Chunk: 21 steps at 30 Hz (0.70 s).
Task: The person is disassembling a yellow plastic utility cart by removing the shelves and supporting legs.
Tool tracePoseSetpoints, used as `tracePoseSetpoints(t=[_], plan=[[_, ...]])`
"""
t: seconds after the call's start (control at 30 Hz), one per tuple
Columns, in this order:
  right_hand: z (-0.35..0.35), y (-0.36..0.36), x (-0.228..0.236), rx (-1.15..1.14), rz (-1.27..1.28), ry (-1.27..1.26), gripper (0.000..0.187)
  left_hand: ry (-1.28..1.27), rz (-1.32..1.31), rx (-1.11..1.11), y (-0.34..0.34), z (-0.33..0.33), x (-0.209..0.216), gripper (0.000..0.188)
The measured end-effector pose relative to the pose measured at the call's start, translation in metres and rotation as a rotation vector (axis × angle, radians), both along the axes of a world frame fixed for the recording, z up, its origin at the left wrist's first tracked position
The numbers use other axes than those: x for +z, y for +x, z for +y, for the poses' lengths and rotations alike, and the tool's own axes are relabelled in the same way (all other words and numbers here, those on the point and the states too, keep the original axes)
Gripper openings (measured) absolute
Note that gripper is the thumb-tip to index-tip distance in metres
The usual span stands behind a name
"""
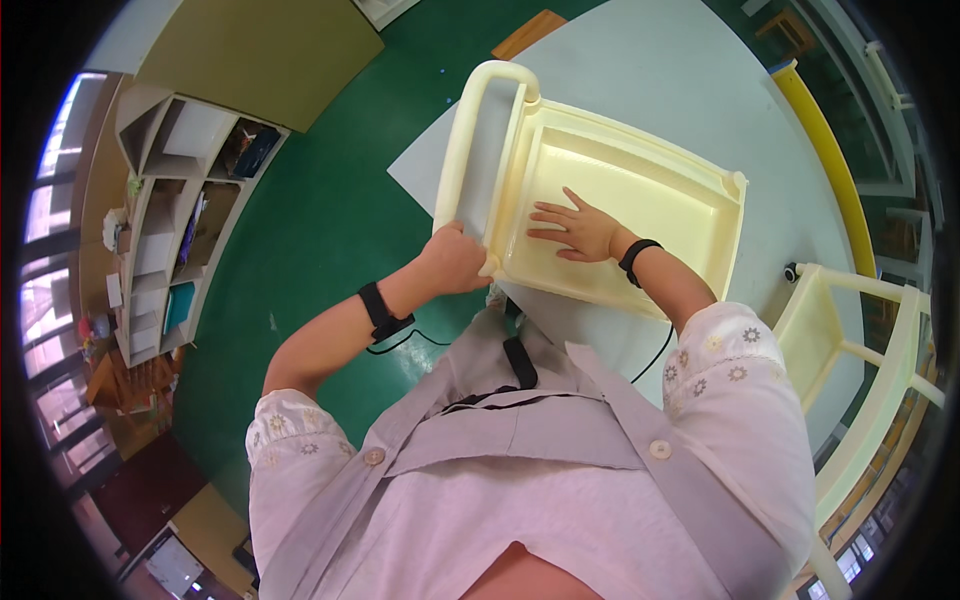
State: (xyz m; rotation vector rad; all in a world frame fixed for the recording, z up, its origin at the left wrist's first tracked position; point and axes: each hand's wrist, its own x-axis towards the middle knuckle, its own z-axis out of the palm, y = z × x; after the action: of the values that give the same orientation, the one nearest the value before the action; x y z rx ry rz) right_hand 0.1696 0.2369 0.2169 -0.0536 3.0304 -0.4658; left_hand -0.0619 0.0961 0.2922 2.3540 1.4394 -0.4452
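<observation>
Right hand (582, 230) splayed, perhaps touching tray (665, 190).

No lettering to be read here! The tray (640, 185), two o'clock: nothing legible. Left band (378, 312) at nine, right band (640, 258) just before three: nothing legible there either. Out to the shelf (190, 130), between nine and ten: too small! White panel (172, 565), down at eight: too small, too blurred!
</observation>
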Motion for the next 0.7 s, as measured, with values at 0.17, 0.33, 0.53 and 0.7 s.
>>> tracePoseSetpoints(t=[0.17, 0.33, 0.53, 0.7], plan=[[0.0011, -0.0002, -0.0032, -0.01, -0.006, -0.012, 0.054, 0.005, -0.028, -0.045, -0.0035, 0.0011, 0.0006, 0.047], [0.0015, 0.0015, -0.0034, -0.012, -0.033, 0.016, 0.053, -0.022, -0.011, -0.091, -0.0026, 0.0041, 0.0029, 0.048], [0.0006, 0.0035, -0.0022, -0.017, -0.037, -0.014, 0.054, -0.041, -0.035, -0.104, -0.0003, 0.0033, 0.0053, 0.045], [0.0024, 0.0, -0.0022, -0.002, -0.044, -0.026, 0.053, -0.009, -0.024, -0.109, -0.0043, 0.003, 0.0027, 0.043]])
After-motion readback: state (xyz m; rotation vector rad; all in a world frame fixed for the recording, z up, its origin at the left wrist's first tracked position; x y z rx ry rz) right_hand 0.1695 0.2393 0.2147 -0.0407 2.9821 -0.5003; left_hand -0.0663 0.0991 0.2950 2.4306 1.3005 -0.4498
